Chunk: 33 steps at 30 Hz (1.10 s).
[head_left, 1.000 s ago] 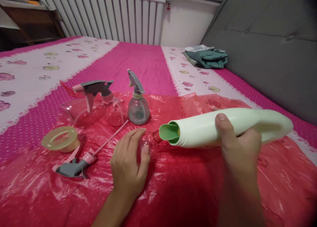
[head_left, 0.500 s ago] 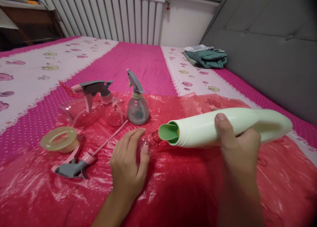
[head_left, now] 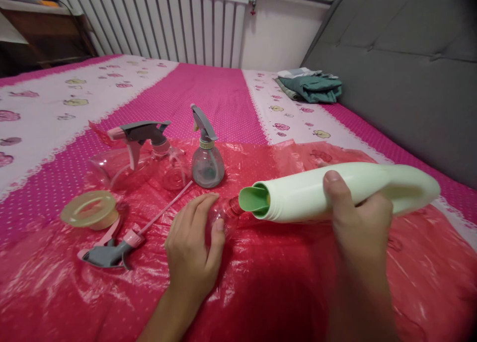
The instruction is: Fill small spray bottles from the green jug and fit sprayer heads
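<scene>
My left hand (head_left: 194, 237) is wrapped round a clear spray bottle (head_left: 222, 216) with its trigger head off. Its threaded neck points to the right. In my right hand (head_left: 359, 217) is a pale green detergent bottle (head_left: 301, 194), tilted nearly flat, with its green spout (head_left: 253, 199) at the mouth of the clear bottle. Whether liquid is flowing I cannot make out. A loose grey and pink trigger head (head_left: 108, 255) with a long pink tube lies left of my left hand. Beside it rests a yellowish funnel-like piece (head_left: 89, 210).
Behind my left hand, a small round spray bottle (head_left: 207, 168) stands upright, and a larger clear one with a trigger head (head_left: 143, 133) is at its left. Red plastic sheeting (head_left: 268, 282) covers the bed. Folded clothes (head_left: 313, 87) lie by the grey headboard (head_left: 406, 78).
</scene>
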### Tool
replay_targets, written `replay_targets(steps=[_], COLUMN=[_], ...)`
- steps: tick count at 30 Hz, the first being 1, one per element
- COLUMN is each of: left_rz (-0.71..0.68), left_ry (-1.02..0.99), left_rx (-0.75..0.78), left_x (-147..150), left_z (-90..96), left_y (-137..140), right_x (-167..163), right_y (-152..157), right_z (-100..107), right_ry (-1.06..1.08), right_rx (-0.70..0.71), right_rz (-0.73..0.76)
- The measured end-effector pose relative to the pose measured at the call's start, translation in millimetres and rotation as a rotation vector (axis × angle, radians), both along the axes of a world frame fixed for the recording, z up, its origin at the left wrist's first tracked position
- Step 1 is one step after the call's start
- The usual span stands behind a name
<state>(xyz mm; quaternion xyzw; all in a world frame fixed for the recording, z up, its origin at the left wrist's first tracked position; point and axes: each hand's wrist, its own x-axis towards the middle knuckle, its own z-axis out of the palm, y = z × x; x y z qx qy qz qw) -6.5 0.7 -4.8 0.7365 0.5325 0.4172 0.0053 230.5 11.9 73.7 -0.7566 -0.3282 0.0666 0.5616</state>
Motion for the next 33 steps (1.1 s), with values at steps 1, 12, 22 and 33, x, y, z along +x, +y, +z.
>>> replay_targets(steps=[1,12,22,33], left_rz=[0.001,-0.002,0.0,0.0], left_ry=[0.0,-0.004,-0.008,-0.017], left_rx=[-0.001,0.001,0.011,-0.006], left_x=[0.0,-0.7,-0.7,-1.3], left_z=[0.0,-1.0,-0.9,-1.5], left_y=[0.0,1.0,0.5,0.8], right_x=[-0.1,1.9,1.9,2.0], right_y=[0.0,-0.5,-0.3,-1.3], right_z=[0.0,-4.3,-4.4,-4.0], right_ry=[0.0,-0.001,-0.003,-0.001], right_rx=[0.001,-0.011,-0.01,-0.023], right_rz=[0.005,-0.004,0.004,-0.009])
